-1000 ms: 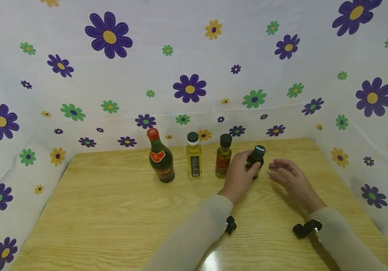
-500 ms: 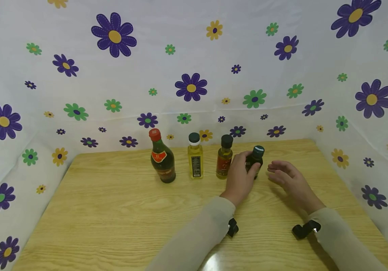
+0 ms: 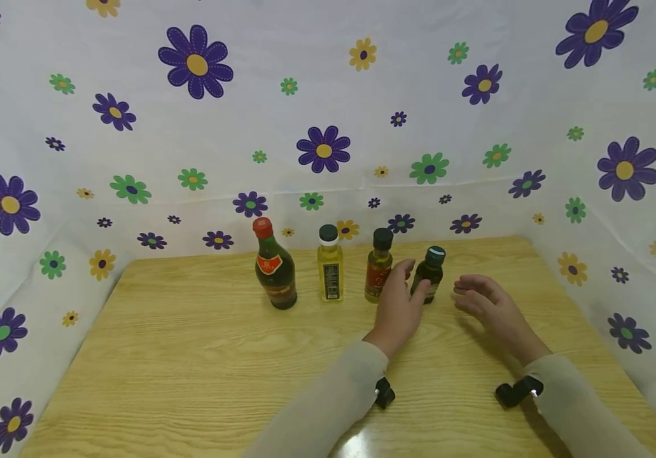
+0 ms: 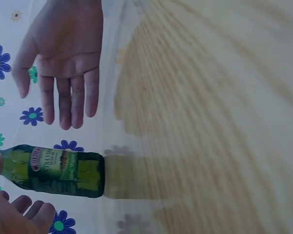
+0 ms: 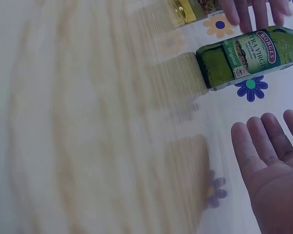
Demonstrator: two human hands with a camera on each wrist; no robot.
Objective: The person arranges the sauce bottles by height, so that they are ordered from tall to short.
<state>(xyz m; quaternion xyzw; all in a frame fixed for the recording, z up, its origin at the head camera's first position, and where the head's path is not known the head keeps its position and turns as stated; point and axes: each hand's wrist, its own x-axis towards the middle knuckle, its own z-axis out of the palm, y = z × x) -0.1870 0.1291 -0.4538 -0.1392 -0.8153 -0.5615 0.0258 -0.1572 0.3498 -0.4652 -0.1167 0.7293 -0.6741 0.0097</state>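
Observation:
A dark green olive oil bottle [image 3: 432, 270] stands upright at the right end of a row; its label reads Borges extra virgin in the right wrist view [image 5: 249, 54]. My left hand [image 3: 397, 313] is just left of it, thumb and fingers spread and not wrapped round it; whether the thumb touches the glass I cannot tell. Right of the bottle, my right hand [image 3: 494, 310] is held apart from it with fingers extended and palm turned inward. Close to the left fingers is a red-labelled oil bottle [image 3: 378, 273], its right side partly covered by the hand.
Further left stand a square bottle of yellow oil [image 3: 330, 270] and a dark bottle with a red cap [image 3: 276, 273]. All are near the back edge of the wooden table [image 3: 190, 369]. A flowered white cloth [image 3: 247, 114] rises behind and at both sides.
The left hand has loosened from round the olive oil bottle and drawn slightly left and back, so more of the bottle shows. The right hand has hardly moved.

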